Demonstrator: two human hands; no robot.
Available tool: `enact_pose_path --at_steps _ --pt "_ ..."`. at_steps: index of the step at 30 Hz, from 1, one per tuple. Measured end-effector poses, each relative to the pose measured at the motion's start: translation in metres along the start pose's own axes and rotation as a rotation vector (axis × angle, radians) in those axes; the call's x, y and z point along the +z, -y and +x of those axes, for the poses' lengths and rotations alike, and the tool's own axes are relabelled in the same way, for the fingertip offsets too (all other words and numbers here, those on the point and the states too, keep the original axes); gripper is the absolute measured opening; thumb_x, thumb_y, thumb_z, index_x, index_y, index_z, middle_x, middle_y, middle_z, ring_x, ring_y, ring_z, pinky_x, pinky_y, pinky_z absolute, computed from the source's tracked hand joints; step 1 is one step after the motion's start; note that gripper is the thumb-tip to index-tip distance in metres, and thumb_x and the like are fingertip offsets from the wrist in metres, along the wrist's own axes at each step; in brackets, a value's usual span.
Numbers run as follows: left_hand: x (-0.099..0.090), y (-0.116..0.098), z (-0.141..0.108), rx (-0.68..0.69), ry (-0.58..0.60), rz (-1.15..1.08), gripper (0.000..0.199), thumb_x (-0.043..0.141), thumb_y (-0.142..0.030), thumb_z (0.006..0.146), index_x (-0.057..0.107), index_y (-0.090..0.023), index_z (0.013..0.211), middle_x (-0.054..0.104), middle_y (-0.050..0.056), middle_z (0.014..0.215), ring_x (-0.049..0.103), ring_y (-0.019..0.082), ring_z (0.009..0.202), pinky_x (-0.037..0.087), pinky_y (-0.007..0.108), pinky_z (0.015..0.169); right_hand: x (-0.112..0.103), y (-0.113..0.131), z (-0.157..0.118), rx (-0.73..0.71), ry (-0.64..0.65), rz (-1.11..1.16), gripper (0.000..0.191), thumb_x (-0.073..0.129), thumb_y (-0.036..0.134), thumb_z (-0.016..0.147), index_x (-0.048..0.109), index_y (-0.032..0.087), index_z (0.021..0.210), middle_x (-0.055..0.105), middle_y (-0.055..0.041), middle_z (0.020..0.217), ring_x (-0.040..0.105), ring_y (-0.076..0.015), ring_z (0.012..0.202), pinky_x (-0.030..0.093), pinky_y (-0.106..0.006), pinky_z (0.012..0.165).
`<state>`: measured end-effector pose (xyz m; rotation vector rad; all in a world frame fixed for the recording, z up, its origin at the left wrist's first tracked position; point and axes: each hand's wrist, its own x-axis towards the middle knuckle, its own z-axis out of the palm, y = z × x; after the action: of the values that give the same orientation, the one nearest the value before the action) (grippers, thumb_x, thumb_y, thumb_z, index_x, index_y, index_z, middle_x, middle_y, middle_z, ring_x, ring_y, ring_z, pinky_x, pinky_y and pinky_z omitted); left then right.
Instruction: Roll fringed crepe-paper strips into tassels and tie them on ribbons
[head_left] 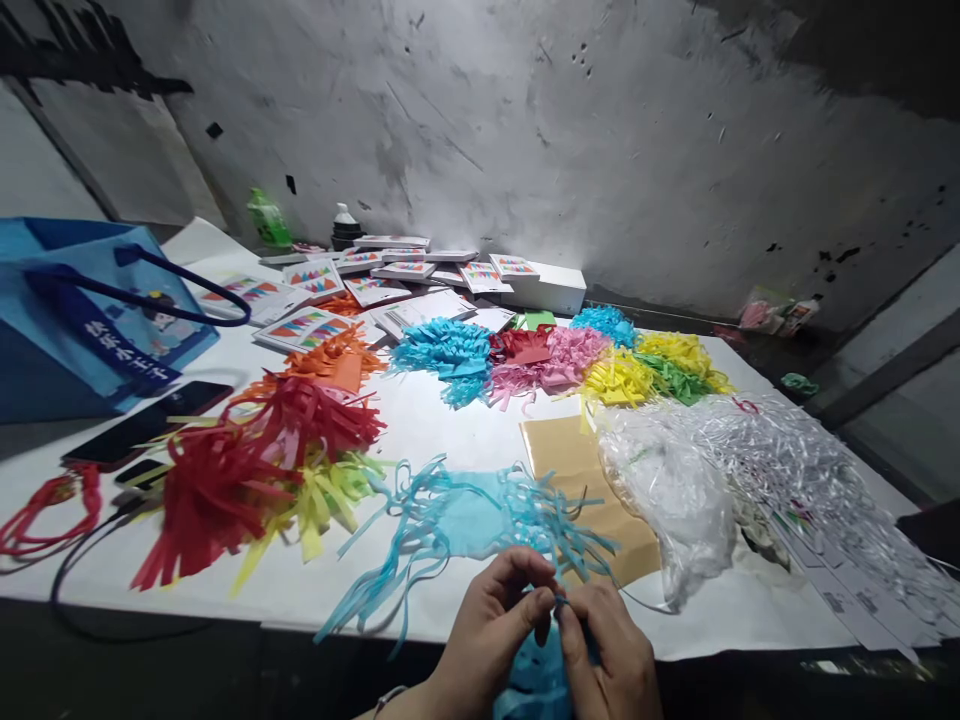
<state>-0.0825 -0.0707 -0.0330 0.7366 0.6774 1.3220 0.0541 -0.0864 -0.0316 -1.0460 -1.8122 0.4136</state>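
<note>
At the table's front edge my left hand (491, 635) and my right hand (611, 650) meet, thumbs and fingers pinched together. Between them is the twisted top of a blue tissue-paper tassel (532, 682), which hangs below the edge and is partly hidden by my hands. Just beyond, a blue tissue-paper sheet (472, 518) with fringed ends lies spread on the white table (420, 430). A brown paper sheet (559, 450) sits to its right, partly under a clear plastic bag (667, 490).
Red tassels (225, 480) and a phone (146, 425) lie left, near a blue gift bag (82, 310). Blue (442, 350), pink (574, 355) and yellow (619, 378) tassels run across the back, before printed packs (405, 270). Silver tinsel (787, 470) covers the right.
</note>
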Motion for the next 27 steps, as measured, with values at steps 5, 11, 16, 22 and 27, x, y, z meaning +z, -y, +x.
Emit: enact_pose_path --at_steps 5,11,16,22,27 --pt "0.000 -0.003 -0.001 -0.005 -0.043 0.068 0.032 0.089 -0.039 0.070 0.071 -0.016 0.083 0.066 0.001 0.073 0.055 0.009 0.060 0.045 0.018 0.055 -0.001 -0.005 -0.003 -0.011 -0.021 -0.030 0.019 0.046 0.019 0.099 0.056 0.024 0.083 0.059 0.0009 0.073 0.058 -0.0165 0.072 0.046 -0.028 0.073" --pt "0.003 -0.011 -0.002 0.002 -0.058 0.126 0.032 0.090 -0.040 0.068 0.073 -0.016 0.079 0.068 0.002 0.074 0.058 0.011 0.062 0.047 0.020 0.057 -0.002 -0.011 -0.005 0.061 -0.048 0.021 0.017 0.051 0.035 0.100 0.065 0.026 0.099 0.069 -0.0019 0.086 0.064 -0.0188 0.085 0.051 -0.027 0.077" --pt "0.000 -0.010 -0.003 0.034 -0.028 0.197 0.032 0.086 -0.045 0.072 0.075 -0.017 0.083 0.069 0.004 0.076 0.060 0.015 0.066 0.049 0.023 0.058 0.001 -0.009 -0.006 -0.027 -0.112 -0.020 0.017 0.049 0.025 0.101 0.063 0.024 0.092 0.066 -0.0009 0.077 0.064 -0.0176 0.080 0.051 -0.029 0.080" --pt "-0.007 -0.028 0.005 0.088 0.134 0.474 0.024 0.076 -0.041 0.082 0.077 -0.018 0.086 0.071 0.009 0.086 0.065 0.020 0.075 0.051 0.025 0.063 0.000 -0.011 -0.007 0.024 -0.038 0.032 0.017 0.048 0.020 0.100 0.062 0.023 0.091 0.062 -0.0009 0.077 0.060 -0.0170 0.077 0.050 -0.028 0.075" --pt "-0.009 -0.061 0.008 0.256 0.316 0.920 0.016 0.062 -0.024 0.092 0.076 -0.018 0.085 0.071 0.008 0.076 0.064 0.018 0.071 0.049 0.025 0.066 0.000 -0.015 -0.008 0.022 -0.022 0.030 0.017 0.048 0.020 0.100 0.062 0.023 0.092 0.062 -0.0018 0.078 0.059 -0.0187 0.080 0.049 -0.029 0.075"
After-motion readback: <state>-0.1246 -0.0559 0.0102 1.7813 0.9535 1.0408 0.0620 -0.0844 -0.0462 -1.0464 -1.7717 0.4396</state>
